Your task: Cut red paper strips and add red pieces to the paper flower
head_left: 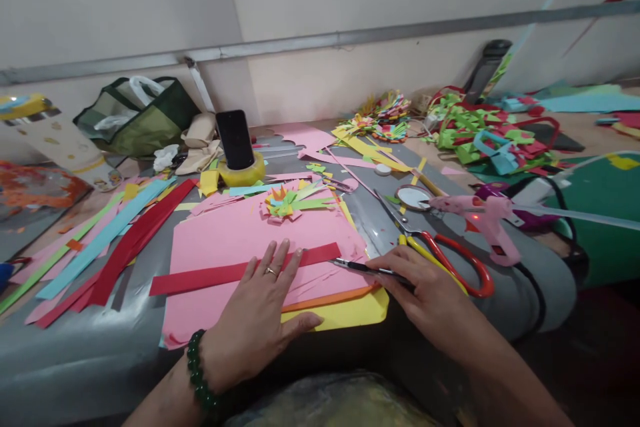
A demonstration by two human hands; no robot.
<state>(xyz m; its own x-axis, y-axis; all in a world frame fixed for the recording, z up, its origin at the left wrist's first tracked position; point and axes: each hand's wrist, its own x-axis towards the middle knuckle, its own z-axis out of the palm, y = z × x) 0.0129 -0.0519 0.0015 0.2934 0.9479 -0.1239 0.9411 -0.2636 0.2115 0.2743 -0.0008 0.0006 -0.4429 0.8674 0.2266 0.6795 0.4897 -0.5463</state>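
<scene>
The fingers of the left hand [260, 300] are spread and rather straight, grasping nothing; they lie flat over a red paper strip [200, 278]. The fingers of the right hand [425, 283] are closed around a black cutter knife [357, 267], and its tip is at the right end of this strip. The strip lies across a pink sheet [225, 230], slightly tilted, with its left end passing over the sheet's edge. Under the pink sheet, on the near right side, an orange sheet [330, 298] and a yellow sheet [357, 317] show their borders. At the far part of the pink sheet there is a paper flower [283, 203]. To the right are scissors [431, 248] with red handles, and beside them a pink glue gun [493, 213]. Farther, a phone [235, 139] stands at a yellow tape roll [244, 175]. On the left lie more coloured strips [107, 237].
</scene>
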